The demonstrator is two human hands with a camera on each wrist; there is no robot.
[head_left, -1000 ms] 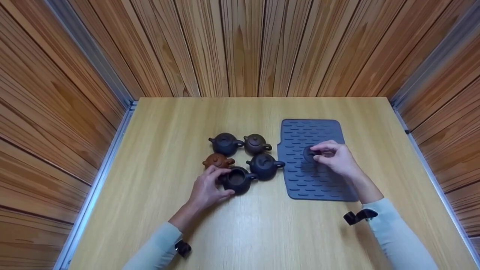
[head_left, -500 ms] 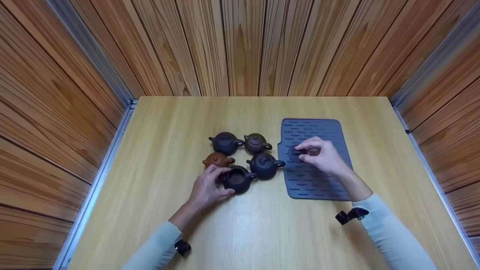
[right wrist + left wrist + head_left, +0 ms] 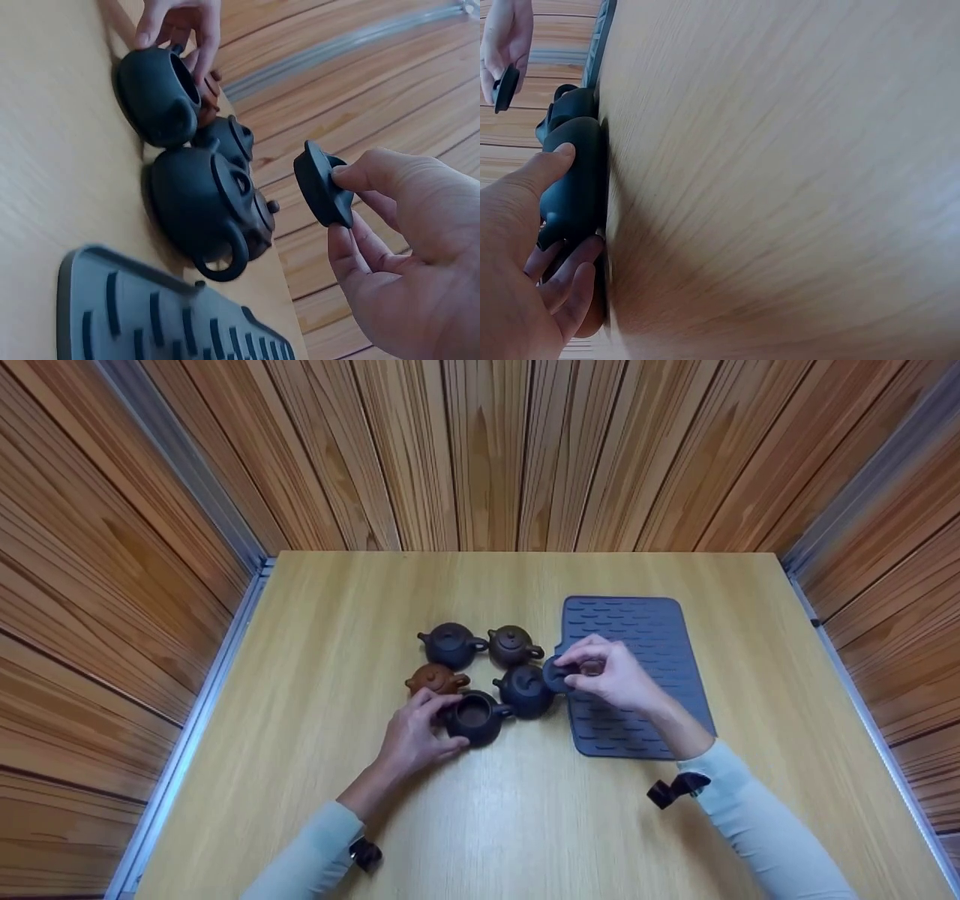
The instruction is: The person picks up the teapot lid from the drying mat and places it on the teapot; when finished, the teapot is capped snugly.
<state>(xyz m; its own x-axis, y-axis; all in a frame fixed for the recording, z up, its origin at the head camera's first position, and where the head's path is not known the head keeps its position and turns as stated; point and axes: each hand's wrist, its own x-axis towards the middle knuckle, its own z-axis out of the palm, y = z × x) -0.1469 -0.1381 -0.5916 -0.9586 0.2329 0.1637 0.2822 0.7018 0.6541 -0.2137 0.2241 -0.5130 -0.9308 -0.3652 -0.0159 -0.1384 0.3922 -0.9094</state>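
A black teapot without its lid [image 3: 477, 721] stands on the table, its dark inside showing. My left hand [image 3: 416, 739] grips it from the left, thumb on the near side and fingers round the spout side. In the right wrist view its open mouth faces the camera. My right hand [image 3: 611, 675] pinches a round black teapot lid [image 3: 322, 184] by its knob, held in the air. From the head view the lid overlaps the handle of a second black teapot [image 3: 525, 691], which wears its own lid.
Behind are a dark teapot [image 3: 450, 646] and a small brown teapot [image 3: 511, 647]. A reddish-brown teapot [image 3: 435, 679] sits beside my left fingers. On the right lies a grey ridged mat [image 3: 630, 735]. Wooden walls bound the table [image 3: 337, 607].
My right hand has carried the lid leftward, from over the mat to its left edge beside the lidded black teapot. The left hand and the teapot it holds have stayed put.
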